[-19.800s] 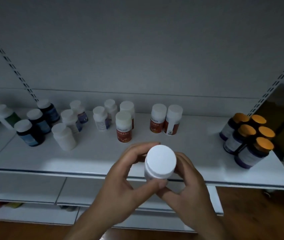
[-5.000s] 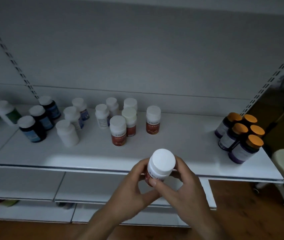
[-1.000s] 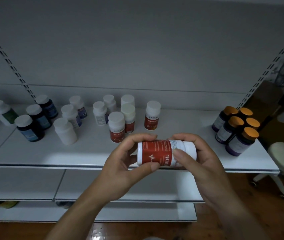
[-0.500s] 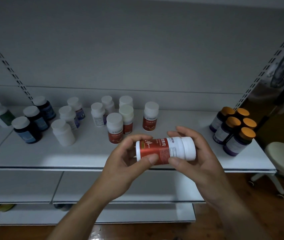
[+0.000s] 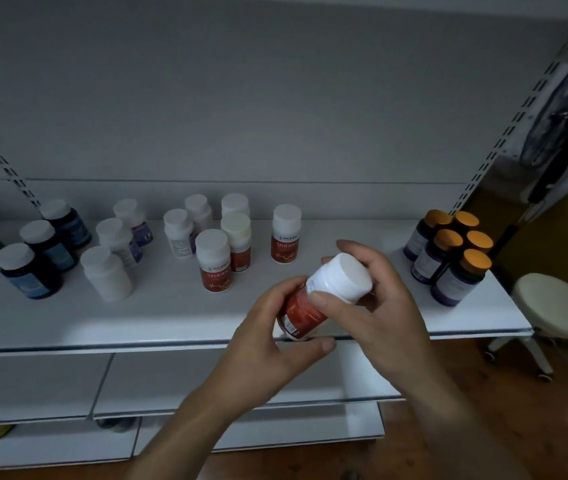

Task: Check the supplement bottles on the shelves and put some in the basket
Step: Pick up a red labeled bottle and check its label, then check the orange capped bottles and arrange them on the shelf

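A white supplement bottle with a red label is tilted in front of the shelf edge, its white cap toward me. My left hand grips its lower body and my right hand grips it around the cap end. On the white shelf behind stand several more red-label bottles, white bottles, dark blue bottles and orange-capped purple bottles. No basket is in view.
Lower white shelves run under the main one. A cream round stool stands on the wooden floor at the right, and a dark fan stands beyond the slotted shelf upright.
The bottle lay sideways with its label facing me; now it is tipped with the cap toward me and sits lower and farther right. Both hands kept hold.
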The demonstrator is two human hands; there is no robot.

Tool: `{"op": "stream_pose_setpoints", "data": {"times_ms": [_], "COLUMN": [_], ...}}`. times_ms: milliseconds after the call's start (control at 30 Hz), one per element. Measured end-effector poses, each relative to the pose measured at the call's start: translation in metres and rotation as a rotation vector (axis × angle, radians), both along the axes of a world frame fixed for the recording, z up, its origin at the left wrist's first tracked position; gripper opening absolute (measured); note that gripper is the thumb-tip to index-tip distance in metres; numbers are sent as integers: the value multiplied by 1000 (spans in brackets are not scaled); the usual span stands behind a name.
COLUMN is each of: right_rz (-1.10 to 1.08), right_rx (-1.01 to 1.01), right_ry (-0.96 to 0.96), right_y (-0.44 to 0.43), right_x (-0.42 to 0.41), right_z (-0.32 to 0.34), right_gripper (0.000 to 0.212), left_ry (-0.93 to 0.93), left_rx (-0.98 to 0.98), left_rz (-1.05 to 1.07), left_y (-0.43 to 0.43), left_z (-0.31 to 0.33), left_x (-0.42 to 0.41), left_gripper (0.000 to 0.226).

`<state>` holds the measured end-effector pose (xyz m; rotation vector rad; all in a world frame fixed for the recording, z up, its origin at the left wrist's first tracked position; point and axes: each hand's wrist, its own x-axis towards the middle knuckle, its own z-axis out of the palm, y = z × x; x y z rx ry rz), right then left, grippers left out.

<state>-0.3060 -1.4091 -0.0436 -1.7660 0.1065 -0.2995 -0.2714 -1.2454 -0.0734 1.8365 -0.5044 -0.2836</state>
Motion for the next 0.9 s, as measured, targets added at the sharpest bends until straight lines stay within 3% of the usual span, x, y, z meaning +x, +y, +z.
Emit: {"op": "stream_pose_setpoints", "data": {"times_ms": [67,200,333,567,700,800,900], "right_rz": [-11,-38,-57,-642,-846,-839,-813], "right_rx": [-101,-261,-133,36,35,7,-18], "right_ry": [-5,53,55,-17,8,105,183], "right_y": [0,-2,-22,-87,-121,-138,-148], "right_x": [2,7,2,-19,-14,-3,8], "right_z": [-3,-10,-14,-52,-61,-66,-71], "right_gripper": [59,63,54,27,39,62,71], "left_ry": [-82,-55,61,98,70,90,111], "left_rx": [40,35,-2,-42,-18,-7,-12], "left_rz": [21,80,118,215,283,330,339], "left_y": [-9,-26,-41,-62,-68,-67,-64], "left_z": [-1,-7,-27,-42,-46,-49,-50], "left_x": [2,7,13,25,34,40,44], "left_gripper": [61,44,42,43,46,48,43]}}
